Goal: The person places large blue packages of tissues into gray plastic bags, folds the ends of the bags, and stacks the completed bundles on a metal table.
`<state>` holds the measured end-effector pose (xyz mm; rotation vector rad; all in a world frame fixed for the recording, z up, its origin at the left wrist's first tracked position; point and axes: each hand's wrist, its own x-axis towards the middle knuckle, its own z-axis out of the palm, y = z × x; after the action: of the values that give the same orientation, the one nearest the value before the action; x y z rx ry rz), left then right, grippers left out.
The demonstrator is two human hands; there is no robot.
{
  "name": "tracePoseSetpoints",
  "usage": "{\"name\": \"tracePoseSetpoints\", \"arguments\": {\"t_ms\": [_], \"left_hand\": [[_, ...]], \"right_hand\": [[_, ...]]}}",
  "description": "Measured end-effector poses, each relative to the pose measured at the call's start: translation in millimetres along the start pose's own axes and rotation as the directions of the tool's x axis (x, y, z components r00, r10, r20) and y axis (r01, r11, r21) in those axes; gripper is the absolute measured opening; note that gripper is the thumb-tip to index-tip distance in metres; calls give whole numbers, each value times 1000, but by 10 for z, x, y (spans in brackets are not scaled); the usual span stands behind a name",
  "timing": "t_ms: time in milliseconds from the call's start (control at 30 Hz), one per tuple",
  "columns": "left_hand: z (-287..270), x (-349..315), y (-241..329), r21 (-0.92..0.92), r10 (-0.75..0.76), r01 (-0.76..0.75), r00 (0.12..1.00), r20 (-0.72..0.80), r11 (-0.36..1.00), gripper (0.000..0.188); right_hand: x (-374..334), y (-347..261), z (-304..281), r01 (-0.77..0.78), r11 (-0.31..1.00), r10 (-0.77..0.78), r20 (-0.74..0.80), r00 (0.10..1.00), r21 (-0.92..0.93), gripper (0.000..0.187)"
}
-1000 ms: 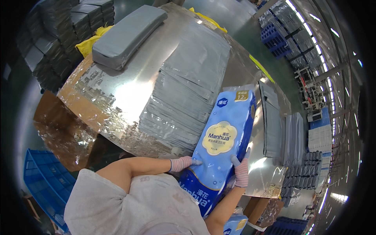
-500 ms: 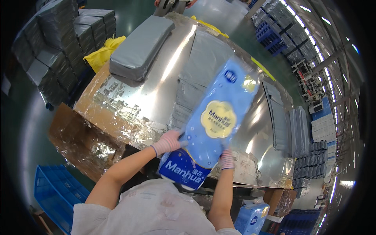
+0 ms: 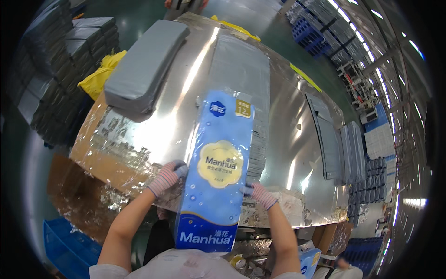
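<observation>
A long blue plastic-wrapped pack of tissue paper (image 3: pixel 216 200), with a pale yellow flower-shaped label, lies lengthwise in front of me. Its far end rests over a stack of flat grey plastic bags (image 3: pixel 241 63), and its near end juts past the table edge towards my body. My left hand (image 3: pixel 169 178), in a pink-and-white striped glove with grey fingertips, presses against the pack's left side. On the right side, my right hand (image 3: pixel 260 193), gloved alike, holds it with the fingertips at the edge. The pack's underside is hidden.
A filled grey bag (image 3: pixel 144 69) lies on the metal table (image 3: pixel 288 135) at the far left. More folded grey bags (image 3: pixel 325 135) sit at the right. A blue crate (image 3: pixel 74 249) stands low left. Another person (image 3: pixel 186 5) stands beyond the far edge.
The tilted pack has swung left and straightened, coming down over the table. My hands have moved from its near end to further up its two sides and spread apart.
</observation>
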<state>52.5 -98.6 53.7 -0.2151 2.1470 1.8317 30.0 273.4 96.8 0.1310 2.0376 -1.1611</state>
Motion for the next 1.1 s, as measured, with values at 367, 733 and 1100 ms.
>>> {"name": "tracePoseSetpoints", "arguments": {"t_ms": [367,733,1100], "left_hand": [[309,1299,501,248,150,-104,973,-174,963,28],[342,3153,1054,989,325,114,935,-139,96,30],[319,3777,1416,990,314,136,942,-117,-38,48]], "right_hand": [[2522,-1233,-1793,-160,479,-546,-436,716,-863,19],[2920,-1594,-2407,-9,667,-485,-443,754,-745,22],[3050,-1507,-2651,208,776,-546,-470,693,-595,23]]}}
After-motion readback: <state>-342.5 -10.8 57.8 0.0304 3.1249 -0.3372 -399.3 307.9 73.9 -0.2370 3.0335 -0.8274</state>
